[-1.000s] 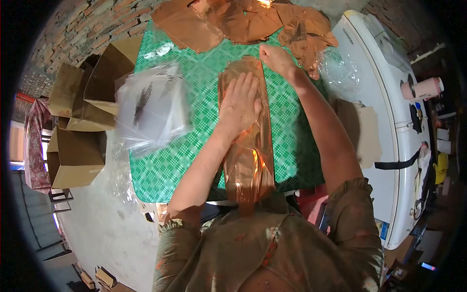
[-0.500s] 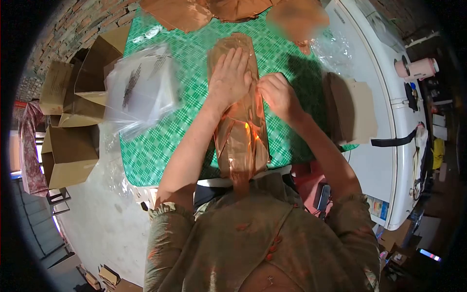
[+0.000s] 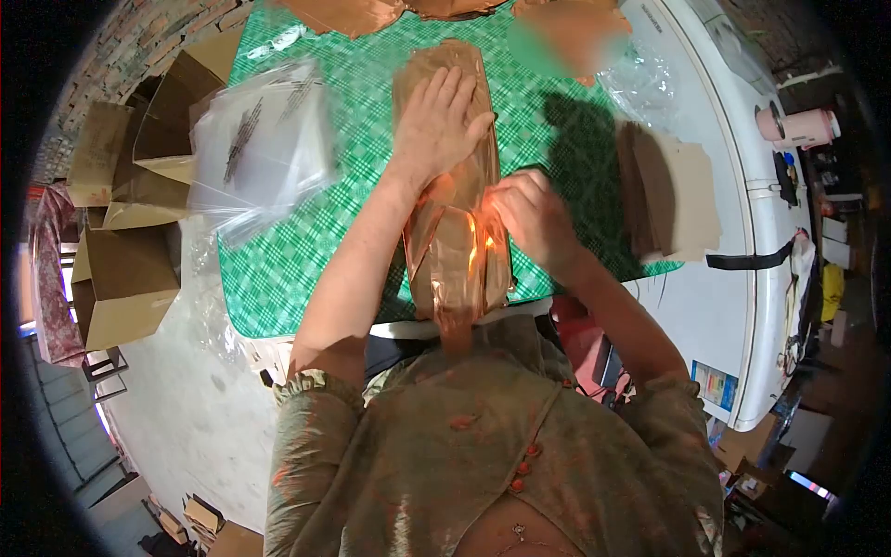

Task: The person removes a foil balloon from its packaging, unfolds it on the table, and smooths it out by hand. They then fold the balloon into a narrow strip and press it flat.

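A long, shiny copper-coloured film packet [image 3: 455, 265] lies lengthwise on the green checked tablecloth [image 3: 278, 292], its near end at the table edge by my body. My left hand [image 3: 441, 121] rests flat on its upper part, fingers spread and thumb out to the right. My right hand [image 3: 529, 213] is at the packet's right edge, lower down, with fingers bent together and pinching that edge. Light glints off the film between the hands. What lies inside the packet cannot be made out.
Clear plastic bags [image 3: 269, 148] are stacked at the left of the table, brown cardboard pieces [image 3: 673, 195] at the right. More copper-coloured pieces [image 3: 362, 14] lie at the far edge. Open cardboard boxes [image 3: 130, 278] stand left, a white fridge [image 3: 742, 232] right.
My right hand has slid down along the packet's right edge, toward my body. The left thumb has spread away from its fingers. The whole view has shifted slightly.
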{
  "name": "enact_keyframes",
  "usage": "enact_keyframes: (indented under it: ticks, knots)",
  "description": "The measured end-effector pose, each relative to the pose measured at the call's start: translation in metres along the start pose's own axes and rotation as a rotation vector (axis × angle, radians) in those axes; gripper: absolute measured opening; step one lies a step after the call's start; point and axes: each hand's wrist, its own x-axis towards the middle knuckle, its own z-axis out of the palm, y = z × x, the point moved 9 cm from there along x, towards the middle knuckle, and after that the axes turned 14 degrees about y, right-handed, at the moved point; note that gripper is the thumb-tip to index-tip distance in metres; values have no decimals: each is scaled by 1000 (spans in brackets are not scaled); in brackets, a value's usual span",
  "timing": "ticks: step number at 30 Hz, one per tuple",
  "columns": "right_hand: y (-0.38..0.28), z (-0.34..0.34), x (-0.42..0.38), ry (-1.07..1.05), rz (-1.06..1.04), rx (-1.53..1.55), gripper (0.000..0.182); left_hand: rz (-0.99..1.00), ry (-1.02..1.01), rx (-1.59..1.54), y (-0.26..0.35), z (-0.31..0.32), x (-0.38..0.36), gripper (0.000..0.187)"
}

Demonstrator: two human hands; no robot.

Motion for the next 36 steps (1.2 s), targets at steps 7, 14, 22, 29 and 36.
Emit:
enact_keyframes:
  ticks: [7,14,22,29,36]
  knots:
    - [-45,-20,-45,-78,-17,26,26,-4,-39,20,-2,3,-2,79]
    - [-69,-41,-72,-50,24,28,27,-6,-65,53,-2,5,-3,79]
    - [-70,-31,-35,-104,-24,-81,38,-17,-83,49,-2,3,-2,80]
    - [-88,-19,-40,-162,-93,-70,47,-29,-46,21,-3,2,-2,77]
    - [-97,-21,-48,-132,-123,-46,50,-14,-52,43,-2,4,-1,73]
